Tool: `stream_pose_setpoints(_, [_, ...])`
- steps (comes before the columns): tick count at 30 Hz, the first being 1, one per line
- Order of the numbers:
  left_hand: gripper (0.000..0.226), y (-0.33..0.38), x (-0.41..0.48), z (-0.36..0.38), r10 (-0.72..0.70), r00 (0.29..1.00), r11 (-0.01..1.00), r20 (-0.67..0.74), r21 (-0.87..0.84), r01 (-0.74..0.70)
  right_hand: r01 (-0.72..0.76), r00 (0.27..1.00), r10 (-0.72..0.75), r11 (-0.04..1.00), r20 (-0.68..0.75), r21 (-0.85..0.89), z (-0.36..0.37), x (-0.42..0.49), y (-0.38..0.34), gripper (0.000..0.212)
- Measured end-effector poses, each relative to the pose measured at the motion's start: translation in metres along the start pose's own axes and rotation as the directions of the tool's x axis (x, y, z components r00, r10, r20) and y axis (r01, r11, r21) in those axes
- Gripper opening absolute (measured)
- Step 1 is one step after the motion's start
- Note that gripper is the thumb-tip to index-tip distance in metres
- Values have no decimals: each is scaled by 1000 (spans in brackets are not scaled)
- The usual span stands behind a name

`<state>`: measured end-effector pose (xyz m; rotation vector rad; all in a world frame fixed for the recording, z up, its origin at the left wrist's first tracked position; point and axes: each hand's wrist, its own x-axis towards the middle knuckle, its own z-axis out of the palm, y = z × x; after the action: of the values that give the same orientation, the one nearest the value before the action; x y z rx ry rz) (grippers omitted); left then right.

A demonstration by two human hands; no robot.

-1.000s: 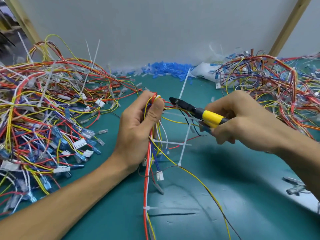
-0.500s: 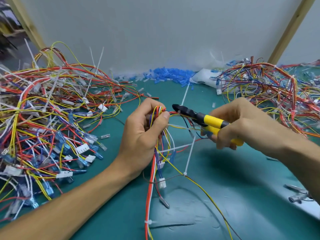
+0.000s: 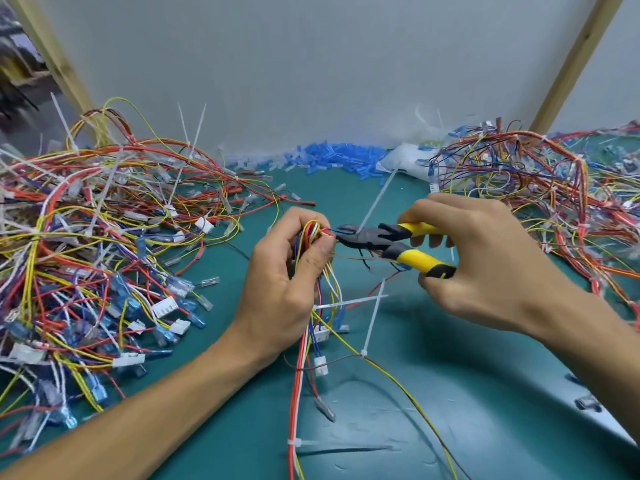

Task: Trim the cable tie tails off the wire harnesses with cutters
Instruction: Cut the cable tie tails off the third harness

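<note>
My left hand grips a bundled wire harness of red, yellow, blue and white wires that hangs down over the green mat. My right hand holds yellow-and-black cutters by the handles, which are spread apart. The open dark jaws sit at the base of a white cable tie tail that sticks up and to the right from the bundle, just right of my left thumb. Two more white tie tails project from the harness lower down.
A large pile of wire harnesses with long white tie tails fills the left side. Another harness pile lies at the right. Blue connector sleeves lie along the back wall. The green mat covers the table.
The cutters' handles have spread and the jaws have opened around the base of the upright tie tail. Both hands have shifted slightly with the bundle.
</note>
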<state>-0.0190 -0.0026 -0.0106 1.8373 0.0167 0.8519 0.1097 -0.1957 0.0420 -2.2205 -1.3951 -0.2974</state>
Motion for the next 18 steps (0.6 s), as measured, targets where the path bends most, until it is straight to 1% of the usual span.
stream_pose_setpoints(1, [7,0,0,0,-1,1000,1000,-4,3,1,9,1000,-9,999,1,-33,1,-1,1,29])
stream_pose_setpoints(3, [7,-1,0,0,4,1000,1000,-13,21,-3,20,999,-17,998,46,-64,2,-1,3,32])
stream_pose_setpoints(6, [7,-3,0,0,1,1000,1000,-27,30,0,34,993,-31,999,112,-23,2,0,3,34])
stream_pose_setpoints(9, [8,-4,0,1,2,999,1000,-32,29,-1,33,995,-31,999,95,-14,2,0,4,37])
stream_pose_setpoints(11, [9,-2,0,2,-1,999,1000,-50,20,2,40,995,-39,999,89,-11,6,-1,2,33])
stream_pose_setpoints(14, [9,-2,1,2,-13,997,1000,-71,10,13,67,993,-64,998,100,-23,15,0,-2,20])
stream_pose_setpoints(18, [10,0,0,2,-23,998,1000,-59,-4,23,31,989,-23,998,145,-54,21,-2,-1,23])
